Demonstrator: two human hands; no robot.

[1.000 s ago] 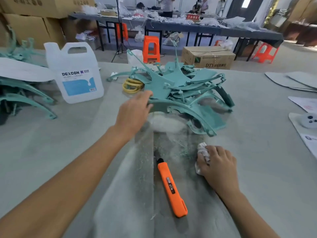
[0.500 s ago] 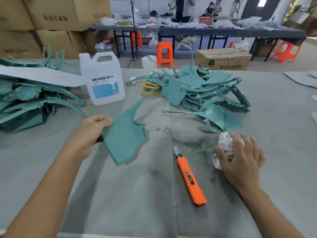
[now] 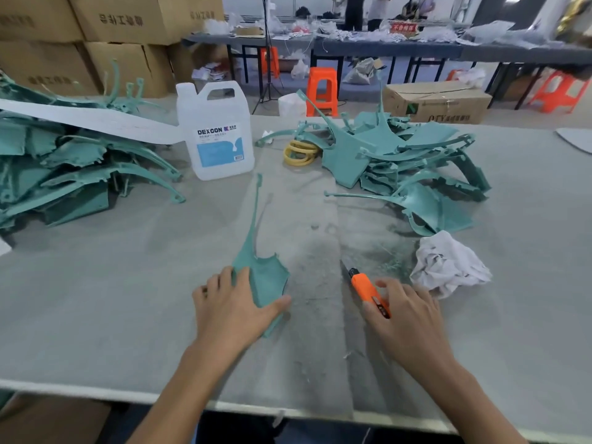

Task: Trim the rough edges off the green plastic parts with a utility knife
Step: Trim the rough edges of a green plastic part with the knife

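Observation:
A green plastic part (image 3: 267, 278) with a long thin arm pointing away from me stands tilted on the grey table (image 3: 128, 299). My left hand (image 3: 229, 310) grips its lower body, fingers over the top edge and thumb across the front. An orange utility knife (image 3: 363, 288) lies on the table just to the right, blade tip pointing away. My right hand (image 3: 407, 318) covers the knife's rear half, with thumb and forefinger on either side of the handle.
A crumpled white rag (image 3: 448, 267) lies right of the knife. Piles of green parts sit at back right (image 3: 400, 161) and far left (image 3: 64, 174). A white jug (image 3: 217, 133) and yellow rings (image 3: 299, 152) stand between them. The table's near edge (image 3: 224, 400) is close.
My left hand pulled a green part out of the right pile and brought it near me. My right hand let go of the rag and moved left onto the knife.

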